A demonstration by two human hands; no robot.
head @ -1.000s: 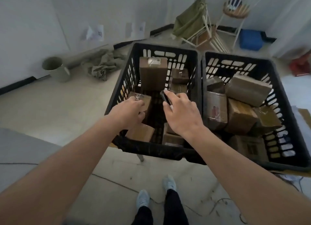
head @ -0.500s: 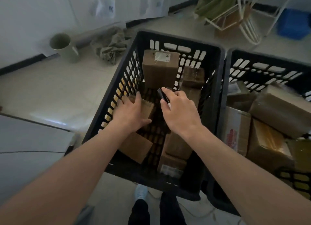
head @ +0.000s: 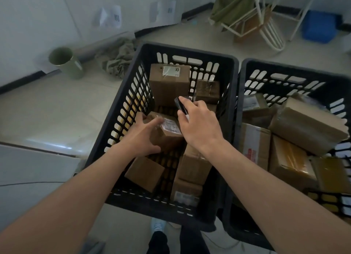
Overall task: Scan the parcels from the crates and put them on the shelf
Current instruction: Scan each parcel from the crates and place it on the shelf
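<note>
The left hand (head: 141, 135) now grips a small brown parcel (head: 167, 133) inside the left crate (head: 131, 94), fingers curled over its far edge and thumb against its near side. Half a second ago that hand lay flatter on the parcel; since then the parcel has been tipped up, so its white label (head: 171, 125) faces the camera (the print is too blurred to read). The right hand (head: 199, 126) still pinches a black handheld scanner (head: 180, 105) between curled fingers and thumb, just above and beside the label, much as before.

Other parcels remain where they were in the left crate: a tall box (head: 169, 82) upright against the far wall, a smaller one (head: 208, 91) to its right, and three lower ones near the front. The right crate (head: 247, 78), touching the left crate's side, holds a heap of larger boxes. A green bucket (head: 66, 62) lies tipped on the floor (head: 47, 111) beyond.
</note>
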